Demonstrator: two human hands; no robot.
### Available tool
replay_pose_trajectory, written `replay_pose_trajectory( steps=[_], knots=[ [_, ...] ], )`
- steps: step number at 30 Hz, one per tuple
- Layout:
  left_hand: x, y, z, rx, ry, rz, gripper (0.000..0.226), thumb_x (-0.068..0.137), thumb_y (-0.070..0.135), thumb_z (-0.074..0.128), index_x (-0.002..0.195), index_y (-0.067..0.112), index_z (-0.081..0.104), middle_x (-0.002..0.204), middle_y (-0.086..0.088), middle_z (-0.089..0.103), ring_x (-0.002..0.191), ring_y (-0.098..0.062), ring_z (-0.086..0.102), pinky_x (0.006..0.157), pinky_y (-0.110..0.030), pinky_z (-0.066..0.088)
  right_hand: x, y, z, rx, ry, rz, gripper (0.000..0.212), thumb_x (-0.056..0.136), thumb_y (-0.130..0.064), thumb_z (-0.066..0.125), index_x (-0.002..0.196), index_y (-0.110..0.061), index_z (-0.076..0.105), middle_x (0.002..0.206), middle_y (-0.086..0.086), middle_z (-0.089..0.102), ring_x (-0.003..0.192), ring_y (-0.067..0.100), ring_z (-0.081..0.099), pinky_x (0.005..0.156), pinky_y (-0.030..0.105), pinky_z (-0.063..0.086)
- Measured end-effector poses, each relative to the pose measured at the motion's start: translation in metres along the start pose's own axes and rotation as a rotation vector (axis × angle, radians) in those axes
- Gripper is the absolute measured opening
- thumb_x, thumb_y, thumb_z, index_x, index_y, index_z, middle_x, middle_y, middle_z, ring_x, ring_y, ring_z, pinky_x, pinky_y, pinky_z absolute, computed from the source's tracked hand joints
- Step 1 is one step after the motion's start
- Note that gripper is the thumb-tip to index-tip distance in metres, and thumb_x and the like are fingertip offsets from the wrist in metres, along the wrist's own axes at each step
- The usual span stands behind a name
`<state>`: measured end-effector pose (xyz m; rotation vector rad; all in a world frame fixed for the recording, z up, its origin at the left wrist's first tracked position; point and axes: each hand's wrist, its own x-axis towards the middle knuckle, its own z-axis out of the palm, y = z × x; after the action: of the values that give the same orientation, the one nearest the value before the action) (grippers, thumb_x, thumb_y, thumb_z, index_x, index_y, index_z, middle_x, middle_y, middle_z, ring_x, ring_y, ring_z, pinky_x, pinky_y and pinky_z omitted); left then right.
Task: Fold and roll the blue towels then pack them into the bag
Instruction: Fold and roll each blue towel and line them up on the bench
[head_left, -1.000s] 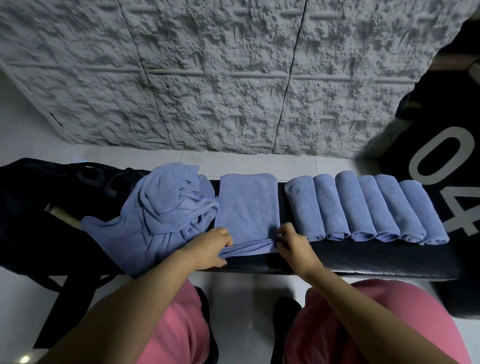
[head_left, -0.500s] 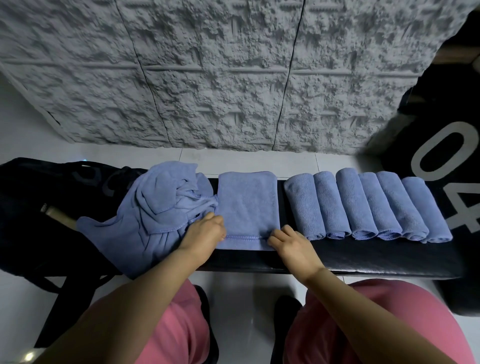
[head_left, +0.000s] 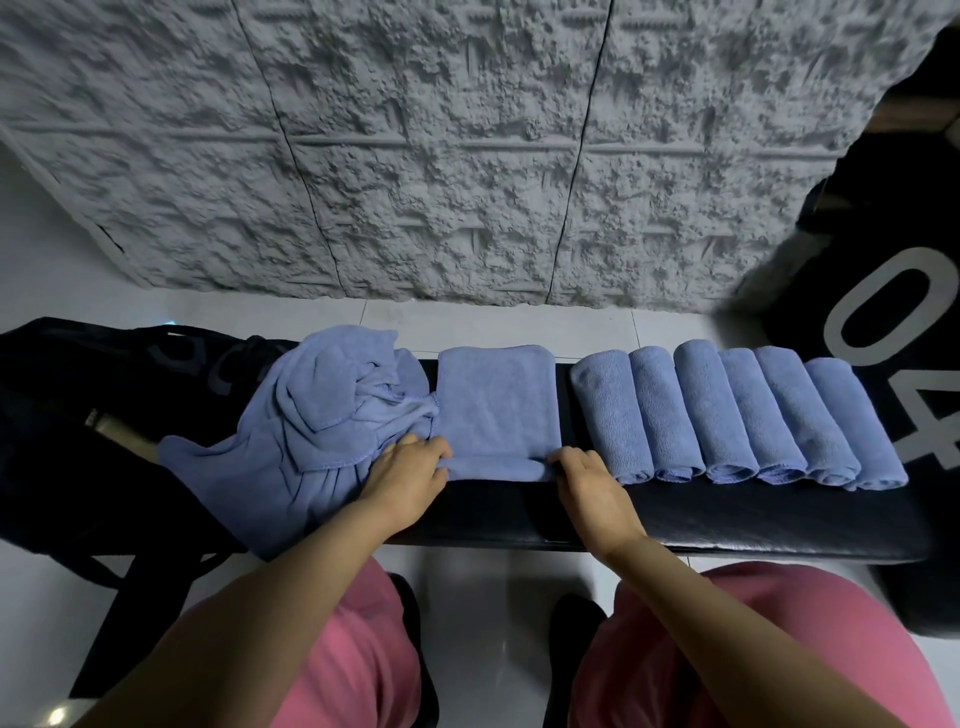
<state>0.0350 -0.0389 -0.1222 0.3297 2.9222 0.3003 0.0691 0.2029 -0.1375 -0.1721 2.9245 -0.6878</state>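
We find the left hand (head_left: 410, 474) and right hand (head_left: 589, 480) each gripping the curled near edge of the folded towel (head_left: 496, 402), which lies on the bench (head_left: 727, 517) between the loose towels (head_left: 311, 426) and six rolls (head_left: 727, 410).

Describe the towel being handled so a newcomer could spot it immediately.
Look along the black bench below the grey wall. Between the crumpled pile and the six rolled towels lies the folded towel. It alone is flat, its near edge curled up and gripped by the left hand and right hand.
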Motion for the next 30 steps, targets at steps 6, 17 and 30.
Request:
replay_pose_trajectory(
  steps=[6,17,30],
  knots=[
    [0.003,0.008,0.002,0.010,-0.064,0.008,0.022,0.096,0.024,0.038,0.115,0.015,0.045,0.112,-0.009,0.059,0.104,-0.028,0.050,0.084,-0.032,0.030,0.004,-0.005,-0.006,0.070,-0.052,0.111,0.010,0.093,-0.016,0.039,0.096,-0.018,0.030,0.083,0.008,0.051,0.069,0.032,0.044,0.058,0.038,0.034],
    [0.005,0.001,-0.001,-0.053,0.116,0.240,0.010,0.076,0.024,0.071,0.074,0.014,0.072,0.080,-0.002,0.063,0.089,-0.026,0.059,0.073,-0.031,0.045,-0.003,-0.002,-0.007,-0.408,0.066,-0.242,0.026,0.069,-0.015,0.074,0.089,-0.022,0.058,0.088,-0.008,0.054,0.073,0.017,0.053,0.036,0.025,0.020],
    [0.001,0.005,-0.001,-0.215,0.011,-0.097,0.041,0.089,0.026,0.055,0.129,0.025,0.044,0.125,0.000,0.052,0.115,-0.023,0.047,0.099,-0.030,0.034,0.000,-0.003,-0.005,0.021,0.037,0.128,0.045,0.095,-0.022,0.043,0.137,-0.037,0.038,0.134,-0.014,0.050,0.110,0.020,0.058,0.072,0.034,0.045]
  ],
)
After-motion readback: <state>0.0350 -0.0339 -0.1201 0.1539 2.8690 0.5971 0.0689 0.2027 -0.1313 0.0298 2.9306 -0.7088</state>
